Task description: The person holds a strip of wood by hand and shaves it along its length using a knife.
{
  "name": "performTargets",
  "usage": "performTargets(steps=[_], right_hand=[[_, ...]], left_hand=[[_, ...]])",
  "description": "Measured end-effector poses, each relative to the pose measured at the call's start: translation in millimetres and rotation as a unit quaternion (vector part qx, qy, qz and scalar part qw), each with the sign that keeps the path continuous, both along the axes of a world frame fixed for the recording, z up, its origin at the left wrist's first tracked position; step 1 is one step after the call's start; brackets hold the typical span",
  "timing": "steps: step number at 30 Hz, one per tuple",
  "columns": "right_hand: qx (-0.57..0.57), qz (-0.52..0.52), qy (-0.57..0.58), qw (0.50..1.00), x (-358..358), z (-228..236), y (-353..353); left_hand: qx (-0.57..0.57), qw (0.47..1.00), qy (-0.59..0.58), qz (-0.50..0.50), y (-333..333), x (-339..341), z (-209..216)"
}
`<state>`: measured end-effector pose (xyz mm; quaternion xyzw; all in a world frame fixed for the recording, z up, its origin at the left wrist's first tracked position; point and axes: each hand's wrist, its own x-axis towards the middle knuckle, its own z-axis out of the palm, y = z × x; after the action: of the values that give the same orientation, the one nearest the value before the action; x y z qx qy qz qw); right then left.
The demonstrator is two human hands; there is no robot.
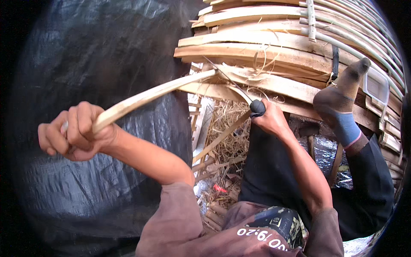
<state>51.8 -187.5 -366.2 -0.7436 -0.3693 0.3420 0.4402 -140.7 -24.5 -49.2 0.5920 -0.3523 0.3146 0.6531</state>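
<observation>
My left hand [79,132] is closed round the near end of a pale wooden strip [150,92], out to the left. The strip rises to the right, and its far end meets the blade of a knife [233,81] near the edge of the slats. My right hand [272,119] grips the knife by its dark rounded handle [257,108]. The thin blade slants up and to the left across the strip. A curled shaving [240,92] hangs beside the blade. Where the strip ends behind the blade is hard to make out.
Long wooden slats [252,51] form a platform at the upper right, with thin shavings on them. My socked foot [338,96] rests there beside a clear plastic container [376,85]. Black sheeting [107,55] covers the left side. A heap of shavings [229,132] lies below the slats.
</observation>
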Motion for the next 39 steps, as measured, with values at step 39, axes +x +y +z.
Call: performTargets(steps=[39], right_hand=[[0.143,0.065,0.060,0.986,-90.6,95.7,-21.1]], left_hand=[[-0.126,0.605,-0.194,0.762,-22.3,8.3,-9.9]])
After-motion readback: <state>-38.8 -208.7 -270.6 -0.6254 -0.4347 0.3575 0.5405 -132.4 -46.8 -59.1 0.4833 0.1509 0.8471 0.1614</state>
